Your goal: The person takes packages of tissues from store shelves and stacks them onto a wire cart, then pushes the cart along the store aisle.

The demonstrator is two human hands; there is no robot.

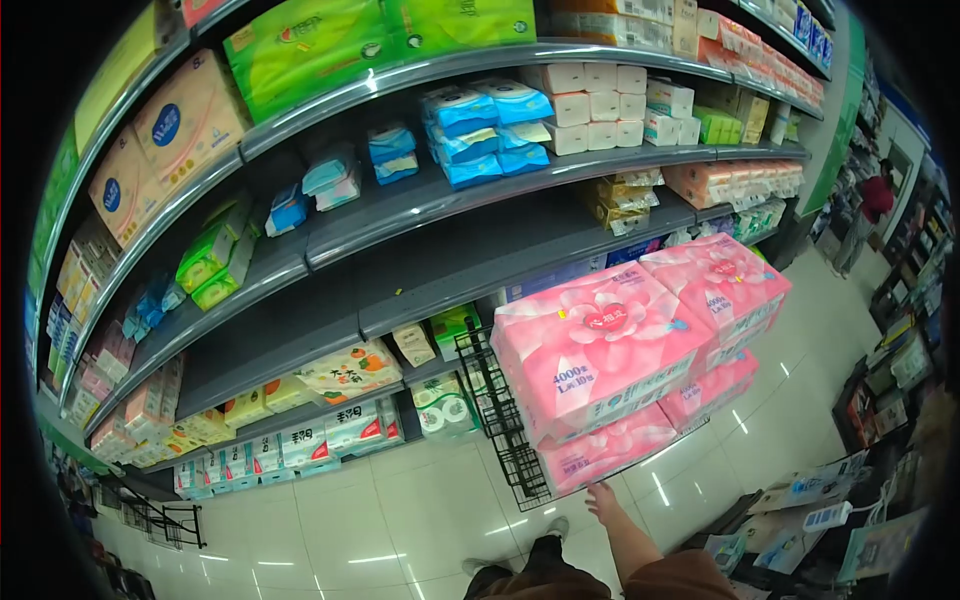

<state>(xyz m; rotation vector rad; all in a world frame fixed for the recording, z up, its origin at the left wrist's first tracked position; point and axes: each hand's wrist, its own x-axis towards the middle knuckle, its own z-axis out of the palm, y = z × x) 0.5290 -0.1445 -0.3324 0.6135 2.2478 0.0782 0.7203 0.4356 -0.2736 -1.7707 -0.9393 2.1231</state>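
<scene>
My right hand (602,503) reaches up from the bottom of the view in a brown sleeve (680,576). Its fingers look apart, with nothing seen in them, close to the lower front edge of a stacked display. I cannot tell whether they touch that edge. Large pink tissue packs (605,335) are stacked there, two on top and others underneath. A black wire rack (512,440) shows at the left side of the stack. My left hand is out of view.
Curved grey shelves (430,215) hold tissue packs, including blue ones (485,130) and green ones (380,40). Goods and a white power strip (828,516) lie at lower right. Another person (868,210) stands in the far right aisle. Tiled floor (380,530) runs below.
</scene>
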